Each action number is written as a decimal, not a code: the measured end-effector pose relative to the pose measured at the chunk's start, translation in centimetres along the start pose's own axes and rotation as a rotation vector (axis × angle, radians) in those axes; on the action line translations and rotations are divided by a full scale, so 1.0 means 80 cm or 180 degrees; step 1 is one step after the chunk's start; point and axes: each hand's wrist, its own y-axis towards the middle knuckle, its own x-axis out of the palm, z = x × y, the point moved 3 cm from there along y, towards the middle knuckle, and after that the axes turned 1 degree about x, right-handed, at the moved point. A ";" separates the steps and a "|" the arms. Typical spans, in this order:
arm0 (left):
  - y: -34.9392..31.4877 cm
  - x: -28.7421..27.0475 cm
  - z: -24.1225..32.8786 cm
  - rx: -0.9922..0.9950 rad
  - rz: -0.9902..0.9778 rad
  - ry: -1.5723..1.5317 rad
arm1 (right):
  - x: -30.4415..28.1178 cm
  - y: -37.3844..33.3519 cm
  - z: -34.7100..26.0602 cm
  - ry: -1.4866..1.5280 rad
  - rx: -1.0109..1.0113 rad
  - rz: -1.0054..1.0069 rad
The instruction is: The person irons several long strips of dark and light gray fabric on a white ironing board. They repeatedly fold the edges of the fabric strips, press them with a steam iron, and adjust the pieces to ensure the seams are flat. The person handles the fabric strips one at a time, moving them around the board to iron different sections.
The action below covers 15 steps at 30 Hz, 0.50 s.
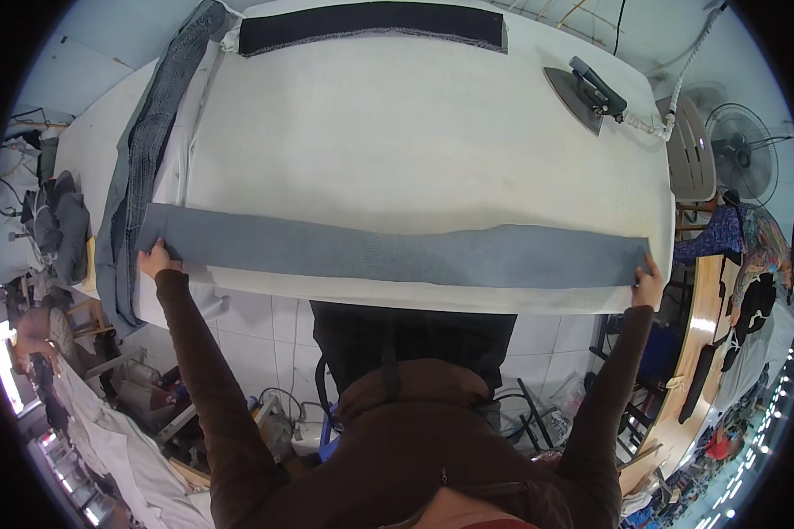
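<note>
Fabric strip, long, narrow and grey-blue [397,256]: where did we have it?

Flat along the near edge of the white cloth-covered table [370,150], running left to right in front of us.

How were we holding it?

Our bare left hand [157,260] was nearly closed, thumb on top, pinching the left end. Our bare right hand [647,286] had the right end between thumb and fingers, the fingers only slightly bent. We couldn't tell how firm either grip was.

And what lay around it?

A long dark-grey length of fabric [150,132] ran down the left side, and our strip's left end met it. A black fabric band [370,22] lay along the far edge, and a dark-handled iron [598,86] sat at far right, well apart from our strip.
</note>
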 end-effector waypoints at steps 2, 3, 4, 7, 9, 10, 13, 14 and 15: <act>0.007 -0.070 0.038 0.0498 -0.0029 0.0423 | 0.086 -0.045 0.033 0.0030 0.0118 0.0049; -0.005 -0.072 0.041 0.0563 -0.0054 0.0621 | 0.085 -0.047 0.030 0.0084 0.0026 0.0057; -0.020 -0.064 0.042 0.0623 -0.0115 0.0807 | 0.073 -0.049 0.036 0.0135 -0.0067 0.0097; -0.101 -0.018 0.053 0.2266 0.0874 0.2335 | 0.039 -0.053 0.031 -0.2002 -0.1122 0.0865; -0.219 0.044 0.096 0.2748 -0.0092 0.2206 | 0.080 -0.094 0.012 -0.3614 -0.1376 0.1663; -0.284 0.057 0.127 0.2975 -0.0578 0.2380 | 0.150 -0.138 -0.026 -0.3723 -0.1587 0.1476; -0.431 0.146 0.150 0.2776 -0.2974 0.1338 | 0.270 -0.212 -0.074 -0.3095 -0.3221 0.0290; -0.456 0.163 0.150 0.2810 -0.3091 0.1294 | 0.317 -0.239 -0.086 -0.2499 -0.3198 -0.0474; -0.474 0.177 0.151 0.2848 -0.3211 0.1230 | 0.356 -0.269 -0.102 -0.1751 -0.3278 -0.1061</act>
